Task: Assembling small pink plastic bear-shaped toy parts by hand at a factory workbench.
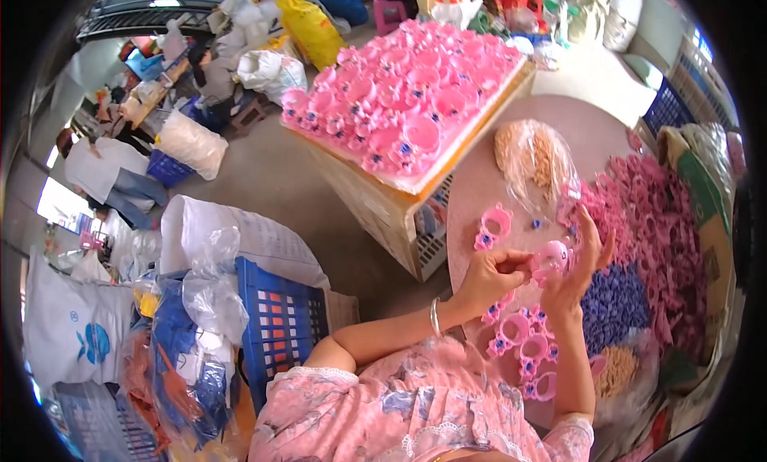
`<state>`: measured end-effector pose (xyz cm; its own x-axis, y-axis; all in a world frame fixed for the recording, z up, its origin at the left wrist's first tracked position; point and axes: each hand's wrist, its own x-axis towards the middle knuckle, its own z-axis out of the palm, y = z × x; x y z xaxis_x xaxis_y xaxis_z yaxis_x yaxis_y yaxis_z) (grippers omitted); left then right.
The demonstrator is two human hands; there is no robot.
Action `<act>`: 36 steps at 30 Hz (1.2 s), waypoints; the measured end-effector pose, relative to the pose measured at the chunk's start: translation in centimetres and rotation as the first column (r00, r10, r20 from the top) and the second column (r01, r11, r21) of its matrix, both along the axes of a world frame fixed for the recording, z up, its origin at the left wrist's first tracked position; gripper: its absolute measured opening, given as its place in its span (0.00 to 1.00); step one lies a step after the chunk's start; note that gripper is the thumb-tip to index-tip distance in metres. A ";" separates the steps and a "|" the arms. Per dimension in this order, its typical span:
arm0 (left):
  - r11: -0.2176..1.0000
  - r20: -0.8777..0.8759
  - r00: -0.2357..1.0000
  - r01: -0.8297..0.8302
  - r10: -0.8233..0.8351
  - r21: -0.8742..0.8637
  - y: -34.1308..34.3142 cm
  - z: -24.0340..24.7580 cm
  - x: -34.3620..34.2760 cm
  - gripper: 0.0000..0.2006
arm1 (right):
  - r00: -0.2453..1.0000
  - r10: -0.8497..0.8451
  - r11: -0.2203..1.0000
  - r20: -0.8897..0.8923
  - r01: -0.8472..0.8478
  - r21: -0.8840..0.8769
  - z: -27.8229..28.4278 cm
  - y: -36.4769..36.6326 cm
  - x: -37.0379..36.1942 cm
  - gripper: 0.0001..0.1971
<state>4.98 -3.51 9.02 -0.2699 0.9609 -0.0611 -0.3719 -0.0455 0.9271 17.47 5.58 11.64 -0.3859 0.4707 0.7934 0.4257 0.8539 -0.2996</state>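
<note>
While I have the left hand [494, 281] pinched on the left edge of a pink piece [551, 259], I set the right hand [570, 285] against its right side, some fingers spread; whether that one truly clamps, I cannot tell. The piece sits between both hands, over the tabletop [603, 125]. I judge the step to be fitting: pink rings [523, 339] bearing blue bits lie on the near side, and one more ring [482, 239] lies farther off, left. To the right I see a blue heap [615, 306] and a pink heap [643, 230]. The next move, I think, calls for a steady left pinch, careful lining-up and light pressure from the right; too hard a push could twist the piece loose.
</note>
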 end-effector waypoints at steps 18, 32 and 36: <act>0.744 -0.643 -0.389 0.219 0.660 0.631 29.4 13.6 -32.0 0.06 | 0.927 -0.020 0.957 -0.374 -0.090 -0.276 0.4 -0.7 8.2 0.22; 0.990 -0.769 -0.628 0.133 0.119 0.045 34.4 11.8 -33.8 0.17 | 0.908 -0.223 0.918 -0.354 0.074 -0.389 -0.9 -1.3 11.6 0.17; 0.994 -0.851 -0.516 -0.007 -0.095 -0.107 33.3 12.3 -28.7 0.09 | 0.900 -0.293 0.914 -0.323 0.164 -0.372 -1.8 -2.1 12.6 0.18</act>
<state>-23.70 29.74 21.33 0.0804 0.9842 0.1579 0.9864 -0.0558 -0.1544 30.10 3.46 9.87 0.0502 0.7669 0.6398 0.4023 0.5709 -0.7157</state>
